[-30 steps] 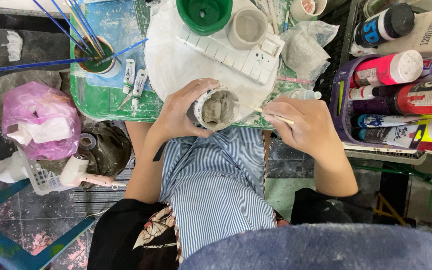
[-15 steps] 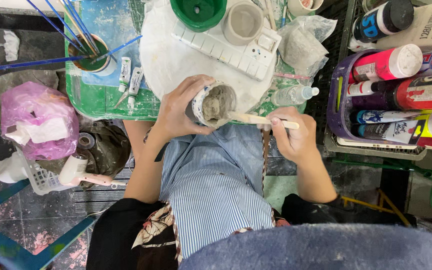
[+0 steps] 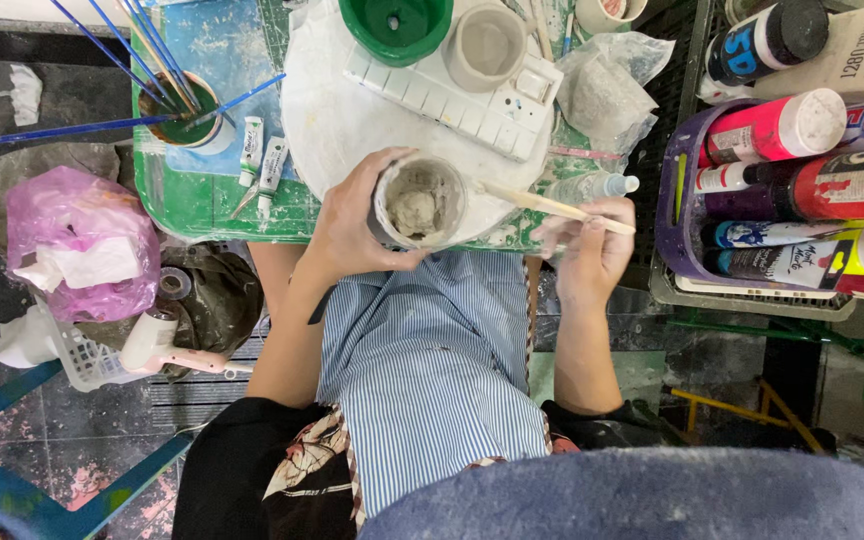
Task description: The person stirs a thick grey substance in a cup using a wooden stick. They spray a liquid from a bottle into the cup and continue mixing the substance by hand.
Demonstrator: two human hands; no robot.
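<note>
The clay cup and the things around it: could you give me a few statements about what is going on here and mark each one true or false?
1. The left hand holds the small clay cup from its side. True.
2. The right hand holds a pair of scissors. False: it holds a thin wooden stick whose tip points at the cup's rim.
3. The green bowl stands on the floor. False: it sits at the top of the round white board, beside a white paint palette.
4. Blue-handled brushes stand in a jar on the green tray. True.
5. Paint bottles lie in a basket on the person's right. True.
</note>
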